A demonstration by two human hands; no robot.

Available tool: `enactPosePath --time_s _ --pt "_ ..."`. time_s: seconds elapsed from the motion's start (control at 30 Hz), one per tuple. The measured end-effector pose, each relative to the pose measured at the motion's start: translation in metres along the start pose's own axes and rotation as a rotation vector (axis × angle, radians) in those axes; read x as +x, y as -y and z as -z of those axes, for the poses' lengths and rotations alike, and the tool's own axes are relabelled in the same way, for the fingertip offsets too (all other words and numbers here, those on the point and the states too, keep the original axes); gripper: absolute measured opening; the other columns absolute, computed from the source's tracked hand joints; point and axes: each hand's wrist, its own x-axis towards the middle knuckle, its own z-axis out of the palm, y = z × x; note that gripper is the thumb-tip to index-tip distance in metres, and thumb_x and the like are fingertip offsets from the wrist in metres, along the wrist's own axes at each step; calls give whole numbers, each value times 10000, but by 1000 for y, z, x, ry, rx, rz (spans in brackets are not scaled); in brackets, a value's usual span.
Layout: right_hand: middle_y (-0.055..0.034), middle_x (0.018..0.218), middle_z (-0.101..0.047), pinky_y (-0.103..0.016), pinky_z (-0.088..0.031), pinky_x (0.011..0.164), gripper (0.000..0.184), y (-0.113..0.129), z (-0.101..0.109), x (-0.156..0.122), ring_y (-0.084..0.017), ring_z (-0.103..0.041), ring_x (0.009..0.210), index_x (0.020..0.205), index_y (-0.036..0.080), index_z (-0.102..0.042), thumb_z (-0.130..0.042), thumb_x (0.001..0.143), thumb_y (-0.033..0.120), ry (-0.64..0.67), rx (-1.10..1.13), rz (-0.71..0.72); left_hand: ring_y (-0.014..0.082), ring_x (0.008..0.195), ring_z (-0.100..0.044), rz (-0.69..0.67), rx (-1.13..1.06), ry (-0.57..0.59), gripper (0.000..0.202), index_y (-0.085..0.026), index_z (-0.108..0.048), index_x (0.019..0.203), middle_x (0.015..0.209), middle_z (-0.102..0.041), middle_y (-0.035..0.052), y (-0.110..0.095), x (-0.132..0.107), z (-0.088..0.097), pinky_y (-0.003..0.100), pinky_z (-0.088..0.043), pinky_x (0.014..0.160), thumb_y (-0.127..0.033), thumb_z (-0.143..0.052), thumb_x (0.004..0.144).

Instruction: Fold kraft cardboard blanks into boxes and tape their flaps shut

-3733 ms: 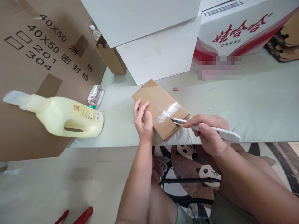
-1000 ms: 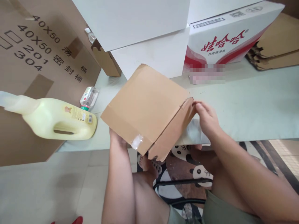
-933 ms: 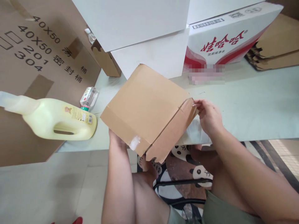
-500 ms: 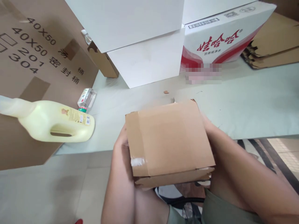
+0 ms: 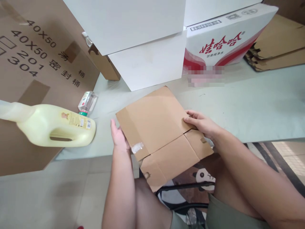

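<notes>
A small brown cardboard box (image 5: 154,121) sits tilted at the near edge of the pale green table (image 5: 250,101), with its flap (image 5: 173,159) folded open toward me and a scrap of clear tape on its near left corner. My left hand (image 5: 118,135) holds the box's left side, fingers partly hidden behind it. My right hand (image 5: 201,122) grips the box's right edge where the flap hinges. No knife is in view.
A pale yellow jug (image 5: 52,125) lies on its side at the left, by a small clear bottle (image 5: 87,101). White boxes (image 5: 147,60) and a red-and-white printed carton (image 5: 221,41) stand behind. A large printed cardboard sheet (image 5: 35,63) leans at left; flattened cardboard (image 5: 278,47) is stacked far right.
The knife seen earlier is gone from my right hand. Both hands lifted and turned the box over, and its flap now lies open toward me.
</notes>
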Motion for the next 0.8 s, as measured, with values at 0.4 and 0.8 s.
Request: enactPosePath --time_s 0.4,0.8 --pt "-64 1082 -765 -413 -571 881 600 -9 3 -2 -295 -696 1059 1058 266 -677 -891 555 514 -49 147 159 245 920 -726 -118 -136 -119 197 -194 -713 983 989 -762 87 4 10 1 381 -598 849 -292 -675 817" --pt "87 636 -538 -80 -250 252 358 33 69 -115 -6 -368 382 779 199 -592 -847 531 155 -823 367 475 123 510 -598 28 -213 -44 280 -174 -605 794 665 -607 16 -8 -7 -9 216 -482 501 -412 -470 853"
